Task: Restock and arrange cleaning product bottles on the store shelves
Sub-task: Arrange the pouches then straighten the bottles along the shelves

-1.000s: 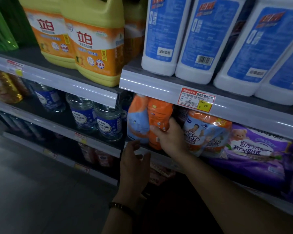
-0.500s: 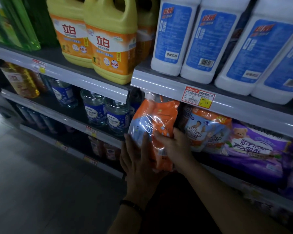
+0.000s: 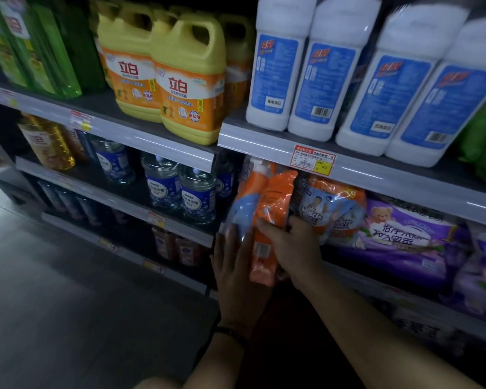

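Orange shrink-wrapped bottle pack point(image 3: 267, 197): long axis near upright, base overhanging the shelf point(image 3: 357, 279) front edge. The right hand point(image 3: 292, 248) curls its fingers round the pack's right side; the left hand point(image 3: 236, 273) presses flat, fingers straight, against its left.

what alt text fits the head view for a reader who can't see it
Two hands hold an orange and blue wrapped bottle pack at the edge of a dim store shelf: the right hand grips its side, the left hand lies flat against its front. Yellow jugs and white bottles with blue labels stand on the shelf above.
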